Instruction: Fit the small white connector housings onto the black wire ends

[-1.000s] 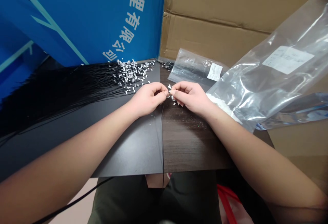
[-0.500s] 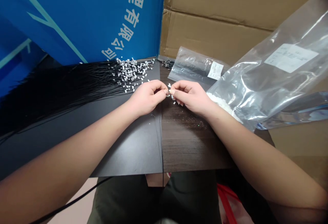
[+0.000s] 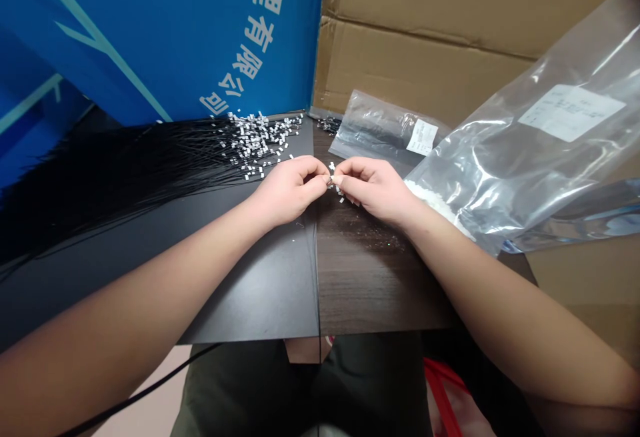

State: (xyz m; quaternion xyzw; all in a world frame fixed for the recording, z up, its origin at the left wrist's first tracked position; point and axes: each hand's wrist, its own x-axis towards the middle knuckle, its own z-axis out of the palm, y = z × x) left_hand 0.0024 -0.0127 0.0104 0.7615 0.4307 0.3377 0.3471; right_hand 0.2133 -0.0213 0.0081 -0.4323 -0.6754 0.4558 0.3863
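Note:
Both hands meet fingertip to fingertip over the brown tabletop. My left hand (image 3: 291, 189) is closed in a pinch on the end of a thin black wire (image 3: 317, 270), which runs down across the table and over its front edge. Between the thumb and forefinger of my right hand (image 3: 379, 189) is a small white connector (image 3: 333, 179), right against the left fingertips. The fingers mostly cover it, so how far the wire sits in it cannot be seen. Several loose white connectors (image 3: 341, 200) lie under and beside the right fingers.
To the left stretches a thick bundle of black wires (image 3: 100, 163) with white connectors (image 3: 257, 137) on their ends. A clear bag (image 3: 505, 163) spills white pieces (image 3: 435, 203) at right. Behind lie a smaller labelled bag (image 3: 370, 123), a cardboard box (image 3: 425, 23) and a blue panel (image 3: 200, 23).
The hands stay in nearly the same pose, fingertips together. Less of the dark wire end shows between them now. The whole view has shifted very slightly.

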